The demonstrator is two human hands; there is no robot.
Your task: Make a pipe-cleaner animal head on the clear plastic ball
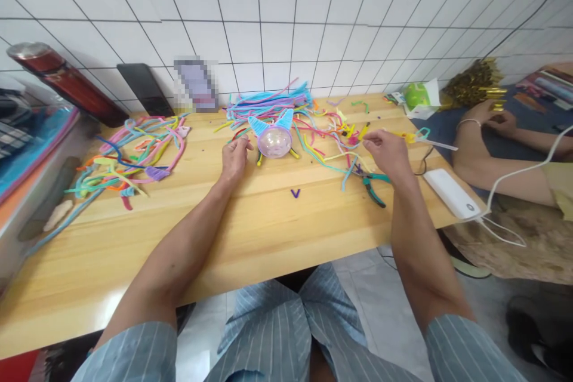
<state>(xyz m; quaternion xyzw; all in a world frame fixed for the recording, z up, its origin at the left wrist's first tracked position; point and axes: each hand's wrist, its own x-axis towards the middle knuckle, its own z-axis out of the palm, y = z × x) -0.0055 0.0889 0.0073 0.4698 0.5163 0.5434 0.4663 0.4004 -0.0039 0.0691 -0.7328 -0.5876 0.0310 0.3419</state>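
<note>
My left hand (234, 158) rests on the wooden table (268, 227) with its fingers curled, right beside a clear ball (274, 141) topped with two blue pipe-cleaner ears. What it pinches, if anything, is too small to name. My right hand (385, 152) is closed in a pinch among loose pipe cleaners (331, 131), apparently on a thin yellowish strand. Green-handled pliers (373, 186) lie just below that hand. A small purple scrap (295, 193) lies between my arms.
Another heap of coloured pipe cleaners (129, 155) lies at the left. A white power bank (451, 193) with a cable sits at the right table edge. Another person's arm (487, 155) rests at the right. A red flask (62, 80) and a dark phone (144, 89) lean on the tiled wall.
</note>
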